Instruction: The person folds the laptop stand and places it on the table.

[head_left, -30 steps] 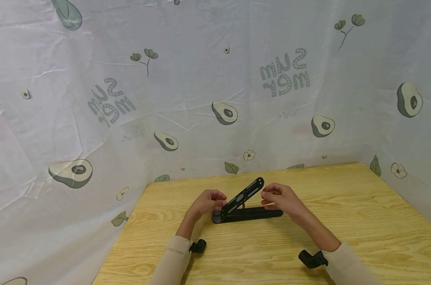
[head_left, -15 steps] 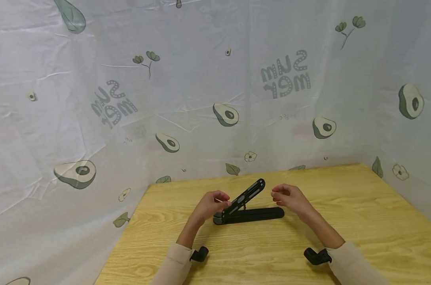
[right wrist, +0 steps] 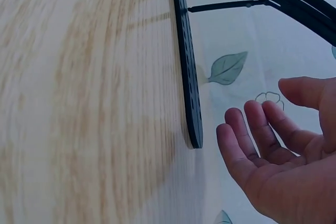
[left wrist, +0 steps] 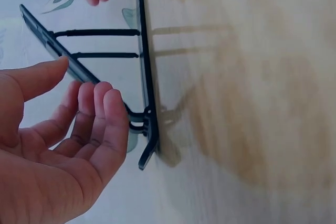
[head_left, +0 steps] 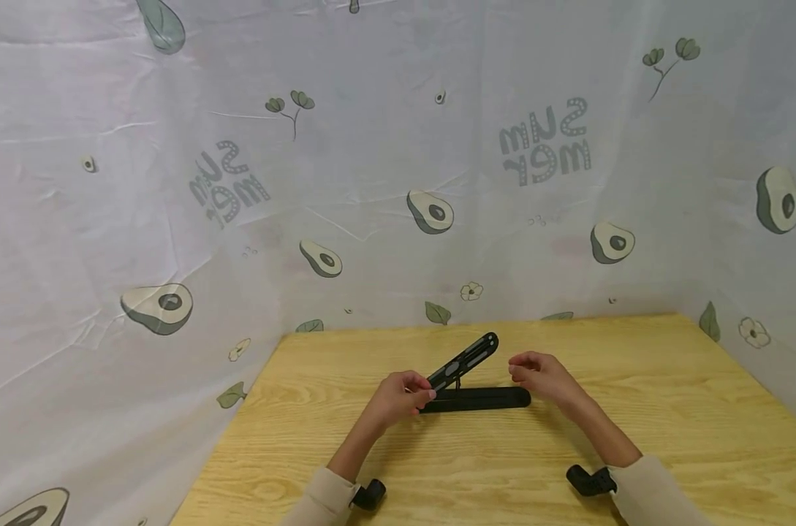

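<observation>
A black folding stand, which looks like a laptop stand (head_left: 486,398), rests on the table with its long base bar flat. Its slotted upper arm (head_left: 463,363) slants up to the right, propped on thin struts (left wrist: 100,32) that show in the left wrist view. My left hand (head_left: 394,400) is at the hinged left end, partly covering it from the head camera. Its fingers are loosely bent, with a gap between thumb and fingertips, and they overlap the arm in the left wrist view. Off the stand's right end hovers my right hand (head_left: 544,376), holding nothing, fingers relaxed.
The wooden table (head_left: 490,467) reaches back to a whitish curtain (head_left: 371,146) printed with avocados and leaves. Black wrist devices (head_left: 369,495) sit at both beige sleeve cuffs.
My right hand has drawn away rightward from the raised arm's tip. The left hand has shifted slightly right and lower over the hinge end. The stand keeps its raised shape.
</observation>
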A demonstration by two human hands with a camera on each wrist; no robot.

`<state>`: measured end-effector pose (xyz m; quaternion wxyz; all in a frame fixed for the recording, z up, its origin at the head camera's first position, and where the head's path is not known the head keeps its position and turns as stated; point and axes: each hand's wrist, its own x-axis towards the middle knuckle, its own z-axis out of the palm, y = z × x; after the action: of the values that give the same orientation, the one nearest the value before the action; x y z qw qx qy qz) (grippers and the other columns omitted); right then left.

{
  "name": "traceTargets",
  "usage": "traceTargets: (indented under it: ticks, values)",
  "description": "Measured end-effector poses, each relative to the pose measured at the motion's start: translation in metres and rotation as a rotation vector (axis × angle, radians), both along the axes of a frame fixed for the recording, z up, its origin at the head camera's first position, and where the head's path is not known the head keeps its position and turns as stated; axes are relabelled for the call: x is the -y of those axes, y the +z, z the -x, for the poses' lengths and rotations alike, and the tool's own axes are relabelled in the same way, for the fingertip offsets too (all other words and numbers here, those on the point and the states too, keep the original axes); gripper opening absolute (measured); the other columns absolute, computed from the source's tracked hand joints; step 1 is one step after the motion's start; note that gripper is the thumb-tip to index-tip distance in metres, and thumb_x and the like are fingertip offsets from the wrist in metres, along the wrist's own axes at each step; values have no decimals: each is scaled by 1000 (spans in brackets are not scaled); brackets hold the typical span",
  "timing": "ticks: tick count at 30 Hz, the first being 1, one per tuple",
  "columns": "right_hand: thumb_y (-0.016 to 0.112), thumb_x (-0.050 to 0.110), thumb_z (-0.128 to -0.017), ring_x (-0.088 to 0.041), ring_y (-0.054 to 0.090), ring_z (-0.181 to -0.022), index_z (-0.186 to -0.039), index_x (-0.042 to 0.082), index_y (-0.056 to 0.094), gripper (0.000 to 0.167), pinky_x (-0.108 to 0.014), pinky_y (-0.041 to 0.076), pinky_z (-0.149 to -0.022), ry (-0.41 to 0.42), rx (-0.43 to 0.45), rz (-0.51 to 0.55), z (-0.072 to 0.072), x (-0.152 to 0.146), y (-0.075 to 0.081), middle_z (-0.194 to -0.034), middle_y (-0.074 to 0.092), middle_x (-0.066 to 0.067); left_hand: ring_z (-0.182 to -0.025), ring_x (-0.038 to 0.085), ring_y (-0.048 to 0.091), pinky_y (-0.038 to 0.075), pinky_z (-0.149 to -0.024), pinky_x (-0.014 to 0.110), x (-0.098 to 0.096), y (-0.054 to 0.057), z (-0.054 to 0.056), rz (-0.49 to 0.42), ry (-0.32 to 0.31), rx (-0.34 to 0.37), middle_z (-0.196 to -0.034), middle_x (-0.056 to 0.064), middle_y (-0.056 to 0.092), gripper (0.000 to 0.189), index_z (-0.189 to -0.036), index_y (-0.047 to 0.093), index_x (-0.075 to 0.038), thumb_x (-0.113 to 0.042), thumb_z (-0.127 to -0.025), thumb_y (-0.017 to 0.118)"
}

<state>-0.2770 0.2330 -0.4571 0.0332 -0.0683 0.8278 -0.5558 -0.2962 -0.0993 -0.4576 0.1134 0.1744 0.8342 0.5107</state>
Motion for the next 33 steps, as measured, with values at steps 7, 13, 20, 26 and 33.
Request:
traceTargets:
  ticks: [7, 13, 20, 26, 33]
  values:
    - [56, 17, -112, -41, 68, -122, -140, -15, 56, 42, -48, 60, -104, 17, 2, -19, 2, 1, -9, -133, 65, -33, -82, 28, 71, 63, -72, 39, -3, -4, -8, -17, -9, -2, -97, 19, 74, 19, -107, 72, -3, -20, -102, 76]
    - [54, 14, -113, -44, 65, -124, -140, -18, 54, 41, -52, 58, -108, 54, -15, -22, 3, 0, -13, -135, 63, -35, -81, 26, 73, 64, -71, 38, -2, -2, -10, 16, 16, 22, -99, 18, 75, 18, -104, 72, -4, -21, -102, 76]
    - [54, 12, -112, -42, 65, -125, -139, -18, 56, 40, -53, 58, -107, 70, -31, -41, 5, 0, -13, -134, 64, -35, -79, 24, 73, 63, -67, 35, 1, -1, -7, 33, 37, 40, -98, 18, 75, 18, -102, 73, -5, -23, -102, 77]
    - [54, 11, -112, -41, 66, -121, -139, -18, 56, 39, -51, 59, -105, 82, -50, -54, 4, -3, -11, -132, 65, -34, -79, 24, 72, 62, -67, 35, 2, -2, -6, 34, 38, 43, -97, 18, 74, 19, -102, 73, -5, -24, -101, 77]
    - [58, 12, -111, -35, 68, -114, -134, -14, 61, 35, -38, 58, -92, 46, -78, -132, 6, -6, -15, -126, 70, -28, -78, 22, 71, 61, -65, 32, 3, -3, -5, 38, 37, 45, -95, 16, 74, 19, -101, 73, -6, -25, -101, 77]
